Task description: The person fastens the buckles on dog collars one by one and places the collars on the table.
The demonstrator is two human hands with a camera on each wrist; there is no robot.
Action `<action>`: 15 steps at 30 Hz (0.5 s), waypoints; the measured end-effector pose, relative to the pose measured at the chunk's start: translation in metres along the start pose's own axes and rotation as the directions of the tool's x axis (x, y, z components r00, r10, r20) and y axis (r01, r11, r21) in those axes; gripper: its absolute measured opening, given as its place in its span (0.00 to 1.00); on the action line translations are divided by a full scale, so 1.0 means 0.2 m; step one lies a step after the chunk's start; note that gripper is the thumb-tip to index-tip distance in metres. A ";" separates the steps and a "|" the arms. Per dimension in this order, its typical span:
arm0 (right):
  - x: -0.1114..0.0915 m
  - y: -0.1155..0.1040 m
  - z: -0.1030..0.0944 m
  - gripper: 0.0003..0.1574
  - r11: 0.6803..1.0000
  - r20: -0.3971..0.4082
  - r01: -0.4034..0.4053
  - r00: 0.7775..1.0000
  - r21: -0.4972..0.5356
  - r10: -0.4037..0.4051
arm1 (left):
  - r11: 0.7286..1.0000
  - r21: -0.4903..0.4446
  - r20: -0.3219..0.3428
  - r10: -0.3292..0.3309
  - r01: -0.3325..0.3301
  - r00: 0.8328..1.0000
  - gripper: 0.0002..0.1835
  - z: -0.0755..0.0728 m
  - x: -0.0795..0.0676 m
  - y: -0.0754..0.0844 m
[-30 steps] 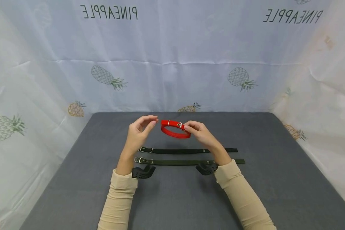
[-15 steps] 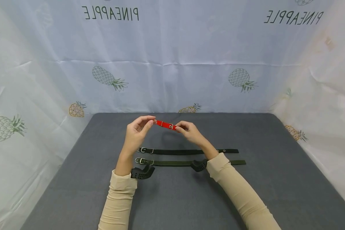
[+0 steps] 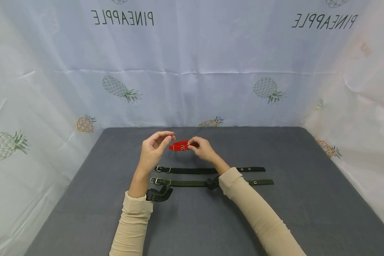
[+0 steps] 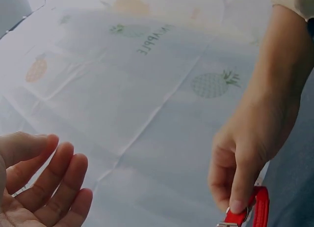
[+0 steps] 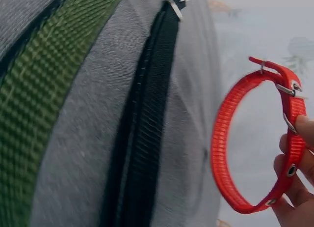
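Observation:
My right hand point(image 3: 202, 147) pinches a red buckled collar point(image 3: 179, 146) between thumb and fingers, above the far part of the table. In the right wrist view the red collar point(image 5: 222, 133) is a closed loop, its strap through a silver buckle, with metal eyelets near the fingers. To its left is my left hand point(image 3: 152, 150), fingers loosely bent with nothing between them. The left wrist view shows the left hand point(image 4: 46, 187) apart from the collar point(image 4: 260, 207). Nearer on the table lie a black collar point(image 3: 192, 170) and a green collar point(image 3: 185, 183), both stretched out flat.
The table has a grey cloth point(image 3: 192, 220). White curtains with pineapple prints point(image 3: 192, 53) stand behind it and at both sides. A black wrist mount point(image 3: 159, 194) sits at the left cuff, and another point(image 3: 212, 182) hangs over the green collar.
My right hand has moved left and slightly down with the red collar. Half a second ago the left fingertips were at the collar's left end; now they are apart from it.

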State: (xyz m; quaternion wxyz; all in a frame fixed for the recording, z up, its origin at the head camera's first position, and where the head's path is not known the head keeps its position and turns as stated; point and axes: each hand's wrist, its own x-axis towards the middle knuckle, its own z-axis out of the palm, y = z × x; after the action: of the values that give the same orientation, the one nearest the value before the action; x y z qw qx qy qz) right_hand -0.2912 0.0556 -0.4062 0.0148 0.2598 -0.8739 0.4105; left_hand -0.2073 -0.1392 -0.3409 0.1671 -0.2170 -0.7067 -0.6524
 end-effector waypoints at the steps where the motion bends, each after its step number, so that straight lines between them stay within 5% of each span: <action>1: 0.01 0.00 0.01 0.09 1.000 -0.005 -0.004 1.000 -0.007 0.004 | 1.000 0.000 0.000 0.002 -0.002 1.000 0.13 0.00 0.00 0.00; 15: 0.07 0.04 0.13 0.06 0.999 -0.084 -0.037 0.996 0.000 0.037 | 1.000 -0.011 -0.010 0.011 -0.011 1.000 0.12 0.00 0.00 0.00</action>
State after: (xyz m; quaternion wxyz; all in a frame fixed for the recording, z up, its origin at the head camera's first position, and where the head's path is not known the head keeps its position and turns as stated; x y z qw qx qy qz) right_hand -0.3027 0.0341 -0.4256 0.0442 0.2260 -0.8776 0.4205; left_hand -0.2076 -0.1393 -0.3407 0.1730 -0.2186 -0.7011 -0.6563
